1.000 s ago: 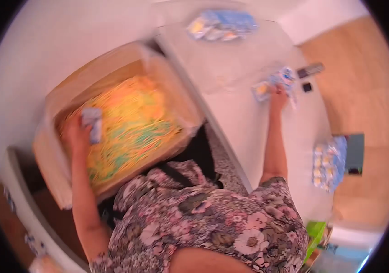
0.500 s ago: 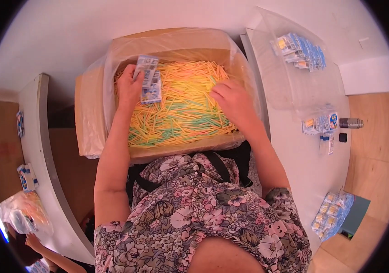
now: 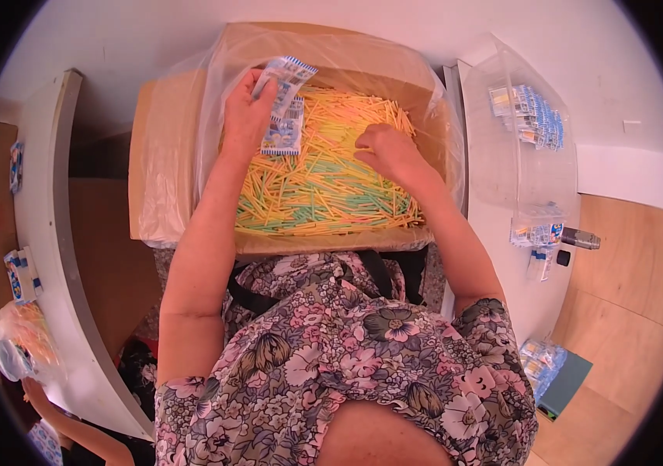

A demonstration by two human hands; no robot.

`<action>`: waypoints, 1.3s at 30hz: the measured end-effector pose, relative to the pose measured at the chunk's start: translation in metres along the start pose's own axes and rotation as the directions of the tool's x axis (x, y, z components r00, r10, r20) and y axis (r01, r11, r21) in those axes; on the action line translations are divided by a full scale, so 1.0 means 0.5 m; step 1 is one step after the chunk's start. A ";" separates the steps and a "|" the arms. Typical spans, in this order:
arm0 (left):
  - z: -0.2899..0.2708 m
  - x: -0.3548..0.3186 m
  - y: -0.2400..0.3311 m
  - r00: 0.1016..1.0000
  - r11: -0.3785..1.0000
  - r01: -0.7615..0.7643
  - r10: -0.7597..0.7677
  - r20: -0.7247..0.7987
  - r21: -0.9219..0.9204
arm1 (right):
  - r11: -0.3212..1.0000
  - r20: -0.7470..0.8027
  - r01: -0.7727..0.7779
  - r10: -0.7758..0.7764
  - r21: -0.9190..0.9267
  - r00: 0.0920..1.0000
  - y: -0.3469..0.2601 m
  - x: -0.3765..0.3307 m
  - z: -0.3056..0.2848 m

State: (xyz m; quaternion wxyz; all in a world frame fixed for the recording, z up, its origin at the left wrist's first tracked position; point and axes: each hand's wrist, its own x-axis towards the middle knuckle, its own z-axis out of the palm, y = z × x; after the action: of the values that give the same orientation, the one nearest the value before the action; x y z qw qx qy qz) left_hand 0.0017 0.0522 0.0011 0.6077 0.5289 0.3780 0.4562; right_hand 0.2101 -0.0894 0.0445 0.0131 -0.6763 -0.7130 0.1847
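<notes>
Left hand (image 3: 248,116): grasping blue-and-white sachets (image 3: 288,92). Right hand (image 3: 393,153): fingers curled over coloured sticks (image 3: 339,175) in lined carton (image 3: 331,243); grasp unclear.

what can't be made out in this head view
All in the head view:
Right hand: whether it pinches any coloured sticks; the hand itself hides this.
Left hand: some fingertips, behind the blue-and-white packets.
Cardboard box: its bottom, under the coloured sticks.
Co-worker: mostly cut off by the dark lens rim, lower left.
</notes>
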 end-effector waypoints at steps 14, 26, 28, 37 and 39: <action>0.002 -0.006 0.006 0.997 0.995 0.014 -0.021 0.073 0.096 | 0.896 0.172 0.045 0.035 -0.441 0.985 -0.032 -0.015 0.047; 0.007 -0.003 -0.002 0.997 0.980 -0.081 0.078 0.025 0.182 | 0.992 -0.227 -0.057 0.031 -0.111 0.973 -0.005 -0.044 -0.015; 0.006 0.000 -0.003 0.996 0.983 -0.086 0.081 0.034 0.161 | 0.977 -0.261 -0.068 0.120 0.200 0.958 0.012 -0.025 0.001; 0.017 -0.014 0.029 0.999 0.994 0.003 -0.009 0.052 0.111 | -0.264 0.285 -0.200 0.341 0.944 0.896 0.027 0.092 0.034; 0.019 -0.013 0.031 0.996 0.992 0.048 -0.056 0.064 0.120 | -0.319 0.295 -0.190 0.325 0.929 0.898 0.041 0.123 0.043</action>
State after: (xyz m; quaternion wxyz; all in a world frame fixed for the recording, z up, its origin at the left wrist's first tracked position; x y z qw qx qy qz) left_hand 0.0061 0.0435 0.0178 0.5993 0.5692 0.3973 0.3987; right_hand 0.2189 -0.0347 0.0047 0.5260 -0.5490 -0.1205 0.6383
